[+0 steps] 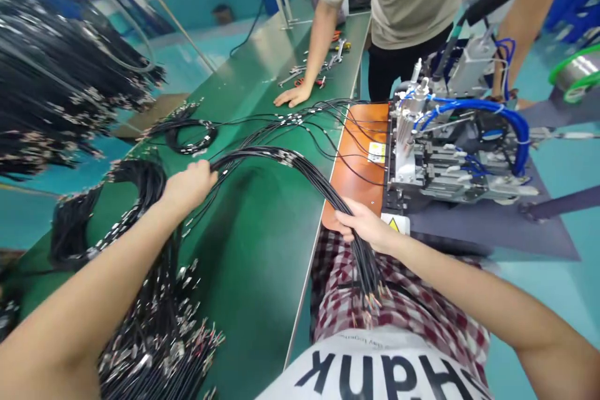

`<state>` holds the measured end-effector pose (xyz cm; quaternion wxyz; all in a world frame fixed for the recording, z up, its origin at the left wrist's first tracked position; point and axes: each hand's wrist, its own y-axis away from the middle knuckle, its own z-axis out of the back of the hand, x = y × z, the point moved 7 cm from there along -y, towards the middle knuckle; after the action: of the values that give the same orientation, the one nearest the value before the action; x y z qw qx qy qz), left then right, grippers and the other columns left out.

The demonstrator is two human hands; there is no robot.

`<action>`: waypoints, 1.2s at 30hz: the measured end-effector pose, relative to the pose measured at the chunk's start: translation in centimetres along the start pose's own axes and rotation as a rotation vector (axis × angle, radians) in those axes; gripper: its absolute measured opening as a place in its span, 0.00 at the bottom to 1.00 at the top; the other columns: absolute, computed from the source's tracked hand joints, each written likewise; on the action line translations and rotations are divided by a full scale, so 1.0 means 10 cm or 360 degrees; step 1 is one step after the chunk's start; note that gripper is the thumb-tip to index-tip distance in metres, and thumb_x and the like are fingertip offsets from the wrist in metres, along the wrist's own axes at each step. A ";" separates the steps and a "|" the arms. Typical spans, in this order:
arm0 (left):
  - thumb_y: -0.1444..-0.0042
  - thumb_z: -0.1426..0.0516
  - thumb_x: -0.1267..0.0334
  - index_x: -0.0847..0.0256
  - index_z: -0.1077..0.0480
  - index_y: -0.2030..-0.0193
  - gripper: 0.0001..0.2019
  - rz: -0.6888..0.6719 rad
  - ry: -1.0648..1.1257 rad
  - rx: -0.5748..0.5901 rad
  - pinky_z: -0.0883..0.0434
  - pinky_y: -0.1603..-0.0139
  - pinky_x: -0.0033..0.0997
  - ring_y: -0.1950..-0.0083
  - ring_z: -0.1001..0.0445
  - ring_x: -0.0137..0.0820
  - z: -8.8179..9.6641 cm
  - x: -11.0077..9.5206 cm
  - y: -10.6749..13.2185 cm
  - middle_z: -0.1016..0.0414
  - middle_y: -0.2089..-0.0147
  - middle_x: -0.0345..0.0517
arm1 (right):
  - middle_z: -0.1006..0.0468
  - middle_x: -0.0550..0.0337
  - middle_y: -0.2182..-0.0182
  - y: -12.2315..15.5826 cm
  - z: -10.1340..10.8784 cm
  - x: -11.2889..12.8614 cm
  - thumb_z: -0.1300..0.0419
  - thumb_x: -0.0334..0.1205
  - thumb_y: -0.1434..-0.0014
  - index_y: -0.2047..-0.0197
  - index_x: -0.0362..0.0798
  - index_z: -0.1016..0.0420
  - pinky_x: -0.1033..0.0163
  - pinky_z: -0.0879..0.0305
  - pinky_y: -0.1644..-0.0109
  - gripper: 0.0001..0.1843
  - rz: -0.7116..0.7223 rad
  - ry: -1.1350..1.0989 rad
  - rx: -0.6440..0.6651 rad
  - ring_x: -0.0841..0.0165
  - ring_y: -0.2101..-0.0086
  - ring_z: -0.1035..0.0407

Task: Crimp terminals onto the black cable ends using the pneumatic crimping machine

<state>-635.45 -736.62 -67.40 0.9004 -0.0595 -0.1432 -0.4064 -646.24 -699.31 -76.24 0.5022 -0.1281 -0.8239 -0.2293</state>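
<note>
A bundle of black cables [297,161] arches over the green table between my two hands. My left hand [193,182] is closed around its left part, above the table. Further along, my right hand [363,222] grips the same bundle near its lower end. Bare copper-coloured wire tips [370,300] hang from that end over my lap. Below and left of my left hand lie a coiled bundle of black cables [150,181] and a large heap of cut cables [154,337].
A machine with blue hoses [412,144] and an orange plate [359,131] stands at the right, loose cables crossing the plate. Across the table a co-worker's hand [293,95] rests near several tools [335,59]. Many cables [60,69] hang at the left. A wire spool [581,72] is far right.
</note>
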 end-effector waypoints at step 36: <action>0.30 0.49 0.61 0.61 0.30 0.47 0.11 -0.2024 0.1158 0.0173 0.32 0.44 0.41 0.48 0.25 0.39 0.40 -3.68 1.36 0.22 0.50 0.52 | 0.19 0.55 0.56 1.15 1.19 -0.17 0.40 0.43 0.33 0.43 0.52 0.30 0.57 0.24 0.54 0.16 0.0221 0.0399 -0.0656 0.66 0.63 0.21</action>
<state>-649.23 -700.48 -74.75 0.4829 0.2184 0.1379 -0.8367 -649.52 -683.39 -79.54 0.5784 -0.2547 -0.6801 -0.3715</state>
